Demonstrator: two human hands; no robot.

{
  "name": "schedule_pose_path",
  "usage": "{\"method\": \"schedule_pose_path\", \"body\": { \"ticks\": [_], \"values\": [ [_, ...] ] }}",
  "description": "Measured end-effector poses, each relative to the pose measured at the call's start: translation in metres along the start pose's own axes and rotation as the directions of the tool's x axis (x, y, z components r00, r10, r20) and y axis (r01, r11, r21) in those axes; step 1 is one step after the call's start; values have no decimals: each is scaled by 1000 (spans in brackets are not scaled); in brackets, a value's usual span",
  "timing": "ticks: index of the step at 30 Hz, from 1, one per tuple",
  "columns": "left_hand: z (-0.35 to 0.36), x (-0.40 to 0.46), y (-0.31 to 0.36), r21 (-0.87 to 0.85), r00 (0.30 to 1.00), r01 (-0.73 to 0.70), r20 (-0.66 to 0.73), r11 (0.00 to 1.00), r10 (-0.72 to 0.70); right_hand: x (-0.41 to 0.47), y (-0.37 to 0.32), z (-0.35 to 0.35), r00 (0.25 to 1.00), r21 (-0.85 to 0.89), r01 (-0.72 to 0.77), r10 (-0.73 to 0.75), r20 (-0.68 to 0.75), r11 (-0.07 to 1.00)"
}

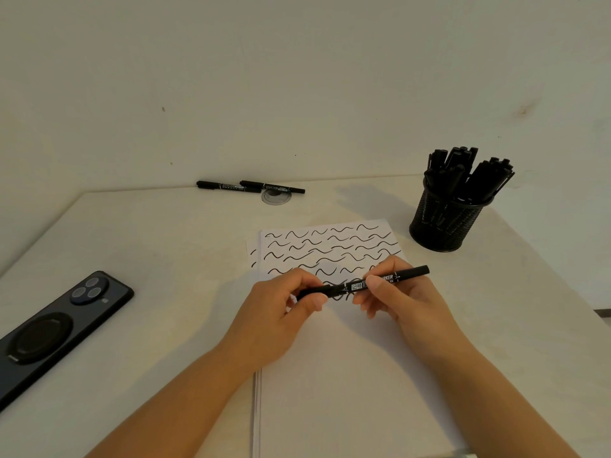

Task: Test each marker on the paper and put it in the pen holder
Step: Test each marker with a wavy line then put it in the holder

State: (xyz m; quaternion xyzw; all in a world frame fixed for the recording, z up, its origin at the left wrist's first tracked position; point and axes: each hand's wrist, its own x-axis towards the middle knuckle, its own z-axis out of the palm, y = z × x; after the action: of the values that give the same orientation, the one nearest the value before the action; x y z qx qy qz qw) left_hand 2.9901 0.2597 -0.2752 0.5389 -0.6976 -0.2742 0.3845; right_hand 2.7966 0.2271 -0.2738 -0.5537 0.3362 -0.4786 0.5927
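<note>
pen holder [444, 226]: black mesh | paper [347, 375]: matt white | phone [49, 335]: glossy

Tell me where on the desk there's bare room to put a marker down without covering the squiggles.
Bare desk lies between the phone and the paper, and in front of the pen holder along the paper's right edge. The paper's lower half is unmarked too. It's crowded under both hands, left hand and right hand, holding the marker, and by the two loose markers.

Dim warm light, soft shadows, wide-angle edge distortion, slight blur
</note>
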Motion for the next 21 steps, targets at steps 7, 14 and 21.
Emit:
{"method": "schedule_pose_path", "body": {
  "ticks": [7, 14, 21],
  "values": [
    [-1, 0, 1, -10, 1000, 29, -9, 1000, -30, -2, 2, 0, 996, -43, 82, -81, 20, 996],
    [-2, -1, 2, -73, 997, 57, 56, 996, -53, -5, -1, 1, 992, -35, 103, -101, 70, 994],
    [-2, -1, 2, -99, 998, 58, 38, 993, -54, -4, -2, 2, 994, -34, 109, -108, 33, 993]
  ]
}}
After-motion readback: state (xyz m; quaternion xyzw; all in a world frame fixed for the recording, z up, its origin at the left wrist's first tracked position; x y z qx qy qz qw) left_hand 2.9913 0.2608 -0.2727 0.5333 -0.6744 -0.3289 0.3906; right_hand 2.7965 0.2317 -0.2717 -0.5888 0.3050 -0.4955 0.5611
